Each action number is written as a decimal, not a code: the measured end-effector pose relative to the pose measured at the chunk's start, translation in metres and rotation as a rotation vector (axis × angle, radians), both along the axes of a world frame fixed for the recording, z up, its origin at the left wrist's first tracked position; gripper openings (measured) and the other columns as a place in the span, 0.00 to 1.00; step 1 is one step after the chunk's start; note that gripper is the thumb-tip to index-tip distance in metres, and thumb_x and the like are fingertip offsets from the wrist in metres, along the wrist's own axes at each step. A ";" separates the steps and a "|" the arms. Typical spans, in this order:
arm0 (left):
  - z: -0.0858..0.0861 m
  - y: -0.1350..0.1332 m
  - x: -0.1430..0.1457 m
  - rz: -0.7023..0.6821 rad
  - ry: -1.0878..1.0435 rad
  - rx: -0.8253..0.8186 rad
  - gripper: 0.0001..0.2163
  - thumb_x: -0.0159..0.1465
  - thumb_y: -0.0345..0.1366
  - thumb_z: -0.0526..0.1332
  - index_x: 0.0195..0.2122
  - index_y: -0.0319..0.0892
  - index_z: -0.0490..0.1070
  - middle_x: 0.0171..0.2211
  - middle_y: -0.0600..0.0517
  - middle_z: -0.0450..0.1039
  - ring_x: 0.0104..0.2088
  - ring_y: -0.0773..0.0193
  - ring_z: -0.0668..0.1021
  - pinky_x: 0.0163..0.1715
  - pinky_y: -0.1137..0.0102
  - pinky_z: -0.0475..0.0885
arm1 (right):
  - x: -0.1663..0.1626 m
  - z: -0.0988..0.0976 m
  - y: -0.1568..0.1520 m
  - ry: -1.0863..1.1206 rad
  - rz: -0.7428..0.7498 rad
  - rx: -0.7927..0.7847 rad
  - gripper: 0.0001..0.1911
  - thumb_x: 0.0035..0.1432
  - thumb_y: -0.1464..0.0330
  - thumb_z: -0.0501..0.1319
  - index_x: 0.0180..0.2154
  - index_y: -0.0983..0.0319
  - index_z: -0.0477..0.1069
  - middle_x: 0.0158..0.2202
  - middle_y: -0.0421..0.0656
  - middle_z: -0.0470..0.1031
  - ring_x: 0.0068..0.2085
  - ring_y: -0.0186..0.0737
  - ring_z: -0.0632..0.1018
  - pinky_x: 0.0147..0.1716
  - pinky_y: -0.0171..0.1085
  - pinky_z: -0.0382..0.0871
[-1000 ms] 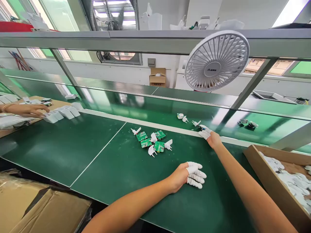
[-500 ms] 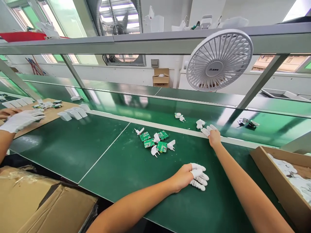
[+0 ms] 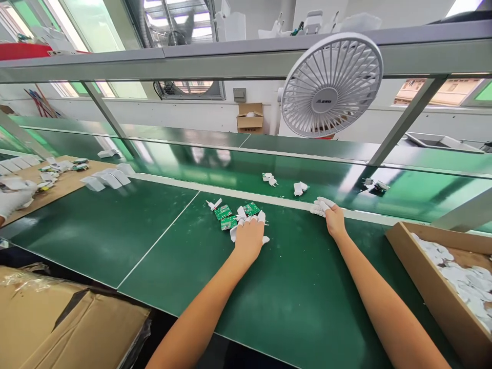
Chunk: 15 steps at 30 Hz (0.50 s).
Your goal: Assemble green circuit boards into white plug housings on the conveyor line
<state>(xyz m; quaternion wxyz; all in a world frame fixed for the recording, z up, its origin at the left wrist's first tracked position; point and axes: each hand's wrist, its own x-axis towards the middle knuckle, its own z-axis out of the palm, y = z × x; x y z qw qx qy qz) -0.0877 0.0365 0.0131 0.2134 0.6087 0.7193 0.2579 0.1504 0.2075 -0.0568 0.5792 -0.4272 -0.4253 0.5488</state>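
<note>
My left hand (image 3: 249, 237), in white finger covers, is over the right part of a cluster of green circuit boards (image 3: 223, 211) with white plug pieces (image 3: 214, 204). Its fingers are spread and bent down onto the pieces, the thumb out to the right; part of the cluster is hidden beneath it. My right hand (image 3: 326, 212) is at the white strip along the back of the green table, fingers stretched out and holding nothing visible. Just beyond it, to the left, a white plug with a board (image 3: 300, 188) lies on the green surface past the strip.
Another plug piece (image 3: 269, 178) and a dark part (image 3: 375, 185) lie past the strip. A cardboard tray (image 3: 415, 271) of white parts stands right. A fan (image 3: 332, 84) hangs from the shelf. At left, a co-worker's gloved hand (image 3: 17, 195) is over a brown board. A carton (image 3: 69, 318) sits front left.
My left hand has moved left and away from me onto the board cluster. My right hand has drawn slightly right, away from the plug. The view has shifted a little.
</note>
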 end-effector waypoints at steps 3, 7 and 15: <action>0.000 0.001 -0.003 0.029 0.130 -0.016 0.09 0.58 0.31 0.60 0.40 0.41 0.70 0.42 0.39 0.69 0.51 0.40 0.67 0.51 0.49 0.54 | -0.001 0.001 -0.003 -0.025 0.012 0.003 0.11 0.61 0.67 0.57 0.43 0.66 0.68 0.39 0.43 0.73 0.35 0.35 0.76 0.33 0.38 0.73; -0.001 0.003 -0.008 0.037 0.251 -0.043 0.07 0.58 0.30 0.59 0.38 0.40 0.70 0.41 0.40 0.69 0.48 0.44 0.69 0.48 0.53 0.59 | -0.002 0.003 -0.005 -0.047 0.028 0.000 0.11 0.61 0.67 0.57 0.43 0.66 0.68 0.39 0.43 0.73 0.35 0.35 0.76 0.33 0.38 0.73; -0.002 0.005 -0.010 0.026 0.326 -0.067 0.10 0.59 0.32 0.58 0.42 0.38 0.70 0.44 0.38 0.66 0.49 0.42 0.66 0.47 0.54 0.59 | -0.002 0.001 -0.004 -0.113 0.045 0.009 0.11 0.61 0.66 0.57 0.44 0.66 0.68 0.40 0.44 0.72 0.36 0.35 0.76 0.34 0.38 0.73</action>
